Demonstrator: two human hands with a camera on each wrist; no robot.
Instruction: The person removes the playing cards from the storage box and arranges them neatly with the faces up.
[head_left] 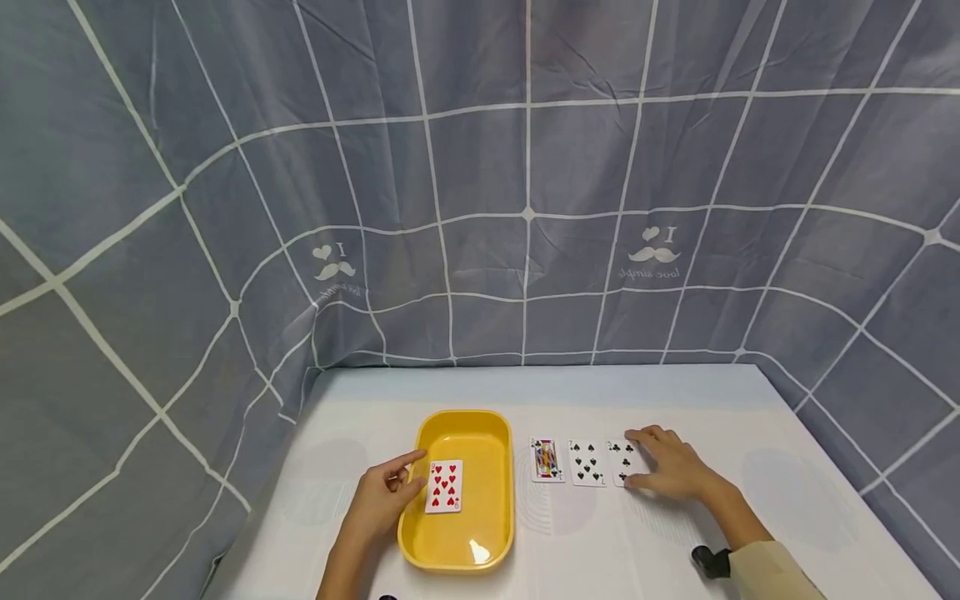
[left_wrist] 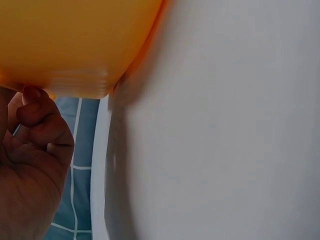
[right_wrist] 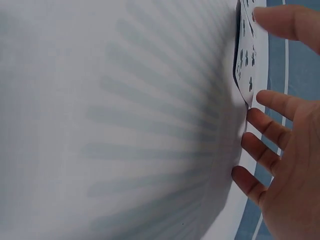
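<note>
On the left of the table stands a yellow tray point(head_left: 480, 533) with a hearts playing card point(head_left: 444, 487) lying face up in it. My left hand point(head_left: 378, 497) holds the tray's left rim, its thumb over the edge beside that card. In the left wrist view, curled fingers point(left_wrist: 47, 117) touch the tray's outer side point(left_wrist: 75, 75). To the tray's right lie a face card point(head_left: 547, 461), a spades card point(head_left: 587, 463) and a clubs card point(head_left: 622, 461) in a row. My right hand point(head_left: 671, 465) is over the clubs card's right side, thumb and fingers spread about it.
A white patterned cloth covers the table point(head_left: 570, 558). Grey-blue curtains point(head_left: 480, 183) with white lines surround it at the back and sides. A black object point(head_left: 708, 562) sits by the right sleeve point(head_left: 772, 571).
</note>
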